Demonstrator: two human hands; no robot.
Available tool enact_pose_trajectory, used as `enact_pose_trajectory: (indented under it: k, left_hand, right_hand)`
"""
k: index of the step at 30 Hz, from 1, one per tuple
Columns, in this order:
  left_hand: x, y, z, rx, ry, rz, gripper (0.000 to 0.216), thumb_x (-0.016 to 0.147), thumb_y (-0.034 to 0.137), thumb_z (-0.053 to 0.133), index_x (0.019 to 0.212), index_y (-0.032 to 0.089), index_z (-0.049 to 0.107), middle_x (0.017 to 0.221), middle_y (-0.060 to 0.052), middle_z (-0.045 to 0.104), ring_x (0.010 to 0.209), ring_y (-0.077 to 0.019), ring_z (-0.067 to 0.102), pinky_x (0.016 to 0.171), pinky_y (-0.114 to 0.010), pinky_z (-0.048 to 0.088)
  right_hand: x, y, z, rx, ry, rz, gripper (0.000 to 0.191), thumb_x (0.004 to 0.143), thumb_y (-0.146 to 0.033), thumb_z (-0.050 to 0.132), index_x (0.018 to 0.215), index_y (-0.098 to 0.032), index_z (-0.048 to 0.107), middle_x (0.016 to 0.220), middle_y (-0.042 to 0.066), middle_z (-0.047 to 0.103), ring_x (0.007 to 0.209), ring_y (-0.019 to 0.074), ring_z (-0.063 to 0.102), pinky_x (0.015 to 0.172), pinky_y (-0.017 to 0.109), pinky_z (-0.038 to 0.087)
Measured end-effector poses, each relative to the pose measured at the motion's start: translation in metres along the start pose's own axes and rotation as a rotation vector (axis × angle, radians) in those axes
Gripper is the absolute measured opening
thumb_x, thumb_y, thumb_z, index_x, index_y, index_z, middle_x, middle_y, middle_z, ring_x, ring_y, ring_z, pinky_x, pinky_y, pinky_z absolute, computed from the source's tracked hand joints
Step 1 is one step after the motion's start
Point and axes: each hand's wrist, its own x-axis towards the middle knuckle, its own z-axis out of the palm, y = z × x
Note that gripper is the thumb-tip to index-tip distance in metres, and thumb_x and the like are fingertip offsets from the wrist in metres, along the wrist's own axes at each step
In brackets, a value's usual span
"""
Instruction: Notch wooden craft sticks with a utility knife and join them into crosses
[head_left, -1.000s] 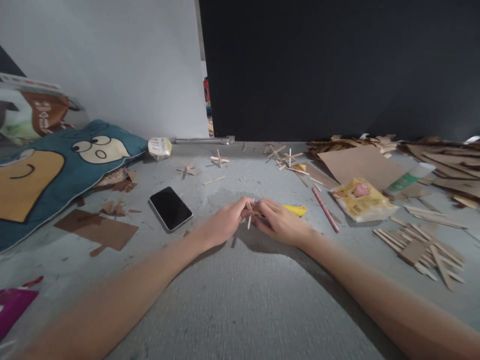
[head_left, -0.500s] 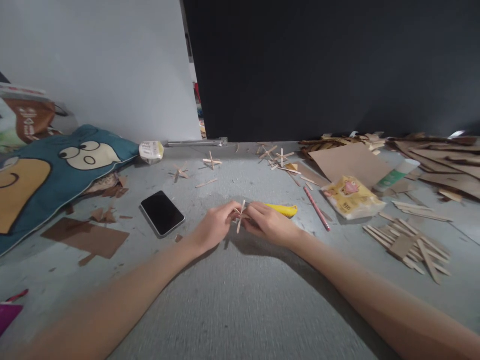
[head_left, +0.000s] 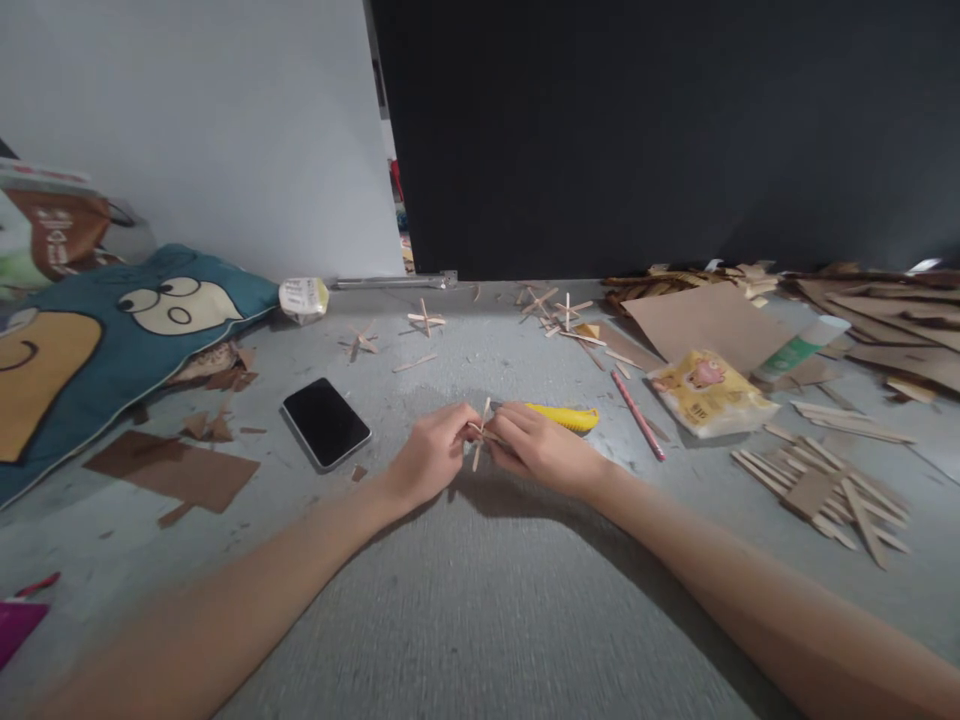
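Note:
My left hand (head_left: pixel 430 460) and my right hand (head_left: pixel 544 450) meet at the middle of the grey floor, fingers pinched together on a small cross of thin wooden sticks (head_left: pixel 480 436). One stick points down and towards me between the two hands. A yellow cutter (head_left: pixel 566 417) lies on the floor just behind my right hand. A black phone (head_left: pixel 326 422) lies face up to the left of my left hand.
A pink pencil (head_left: pixel 637 416), a yellow packet (head_left: pixel 710 393) and a glue tube (head_left: pixel 799 350) lie to the right, with loose sticks (head_left: pixel 825 485) and cardboard sheets (head_left: pixel 712 325). Finished stick crosses (head_left: pixel 425 319) sit near the wall. A teal cushion (head_left: pixel 105 350) and brown cardboard piece (head_left: pixel 172 468) lie left.
The stick cross has turned a little between my fingers; both hands stay in the same spot. The view has shifted slightly.

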Motion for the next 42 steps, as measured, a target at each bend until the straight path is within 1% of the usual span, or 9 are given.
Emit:
enact_pose_trajectory:
  k: [4, 10, 16, 21, 25, 29, 31, 36, 42]
  left_hand:
    - [0.000, 0.001, 0.001, -0.006, 0.022, 0.037, 0.028, 0.081, -0.005, 0.045, 0.088, 0.021, 0.055, 0.076, 0.001, 0.061, 0.069, -0.0127, 0.061, 0.064, -0.023, 0.047]
    - [-0.001, 0.001, 0.004, 0.007, 0.045, 0.030, 0.035, 0.074, -0.009, 0.042, 0.088, 0.021, 0.054, 0.075, 0.002, 0.061, 0.069, -0.0124, 0.060, 0.065, -0.022, 0.046]
    - [-0.001, 0.004, 0.004, 0.020, 0.053, 0.043, 0.037, 0.072, -0.010, 0.041, 0.087, 0.021, 0.054, 0.075, 0.002, 0.060, 0.069, -0.0127, 0.060, 0.065, -0.022, 0.046]
    - [0.000, 0.006, 0.002, 0.033, 0.063, 0.066, 0.034, 0.075, -0.010, 0.043, 0.086, 0.020, 0.055, 0.073, 0.002, 0.061, 0.068, -0.0125, 0.058, 0.065, -0.022, 0.045]
    - [0.001, 0.007, 0.001, 0.013, 0.046, 0.074, 0.030, 0.080, -0.008, 0.044, 0.087, 0.020, 0.056, 0.074, 0.001, 0.061, 0.067, -0.0121, 0.058, 0.064, -0.022, 0.045]
    - [0.000, 0.008, 0.001, 0.003, 0.062, 0.076, 0.028, 0.084, -0.006, 0.044, 0.088, 0.020, 0.055, 0.074, 0.001, 0.060, 0.066, -0.0116, 0.057, 0.064, -0.022, 0.045]
    - [0.000, 0.009, 0.001, 0.016, 0.081, 0.111, 0.027, 0.088, -0.004, 0.043, 0.088, 0.020, 0.055, 0.074, 0.001, 0.058, 0.067, -0.0121, 0.056, 0.064, -0.023, 0.046]
    - [-0.002, 0.011, 0.001, 0.000, 0.104, 0.224, 0.020, 0.097, 0.003, 0.045, 0.094, 0.020, 0.055, 0.078, -0.001, 0.059, 0.072, -0.0134, 0.056, 0.068, -0.025, 0.049]
    - [0.000, 0.011, 0.000, -0.078, 0.093, 0.211, 0.023, 0.100, 0.005, 0.040, 0.102, 0.020, 0.058, 0.083, -0.003, 0.062, 0.076, -0.0138, 0.059, 0.069, -0.025, 0.050]
  right_hand:
    - [-0.001, -0.001, 0.001, 0.000, 0.006, -0.002, 0.020, 0.103, -0.015, 0.040, 0.090, -0.022, 0.055, 0.079, 0.003, 0.060, 0.077, 0.0202, 0.058, 0.069, 0.033, 0.049]
    - [0.000, -0.001, 0.001, 0.053, 0.002, 0.014, 0.021, 0.102, -0.015, 0.041, 0.090, -0.023, 0.055, 0.079, 0.004, 0.061, 0.078, 0.0204, 0.058, 0.069, 0.033, 0.048]
    - [0.000, -0.001, 0.000, 0.072, -0.011, 0.031, 0.022, 0.102, -0.016, 0.042, 0.089, -0.025, 0.057, 0.077, 0.003, 0.060, 0.076, 0.0211, 0.058, 0.069, 0.034, 0.047]
    - [0.001, -0.002, -0.002, 0.060, -0.008, -0.002, 0.022, 0.104, -0.017, 0.042, 0.089, -0.023, 0.056, 0.078, 0.004, 0.060, 0.076, 0.0202, 0.056, 0.068, 0.033, 0.045]
    - [0.001, -0.003, -0.004, 0.067, -0.015, 0.001, 0.025, 0.104, -0.017, 0.041, 0.086, -0.024, 0.055, 0.078, 0.003, 0.060, 0.076, 0.0199, 0.055, 0.068, 0.032, 0.046]
    - [0.002, -0.004, -0.004, 0.020, 0.032, -0.021, 0.024, 0.104, -0.015, 0.039, 0.086, -0.024, 0.052, 0.076, 0.002, 0.057, 0.074, 0.0187, 0.054, 0.067, 0.031, 0.046]
    - [0.001, -0.004, -0.004, 0.001, 0.050, -0.052, 0.022, 0.104, -0.014, 0.040, 0.088, -0.023, 0.051, 0.076, 0.002, 0.056, 0.074, 0.0185, 0.053, 0.066, 0.031, 0.046]
    - [-0.001, -0.003, -0.005, -0.020, 0.057, -0.127, 0.016, 0.103, -0.018, 0.041, 0.092, -0.021, 0.052, 0.080, 0.005, 0.057, 0.078, 0.0207, 0.054, 0.069, 0.034, 0.048]
    - [-0.004, -0.001, -0.004, -0.007, 0.108, -0.107, 0.019, 0.103, -0.014, 0.040, 0.091, -0.022, 0.052, 0.078, 0.003, 0.056, 0.075, 0.0194, 0.054, 0.068, 0.034, 0.048]
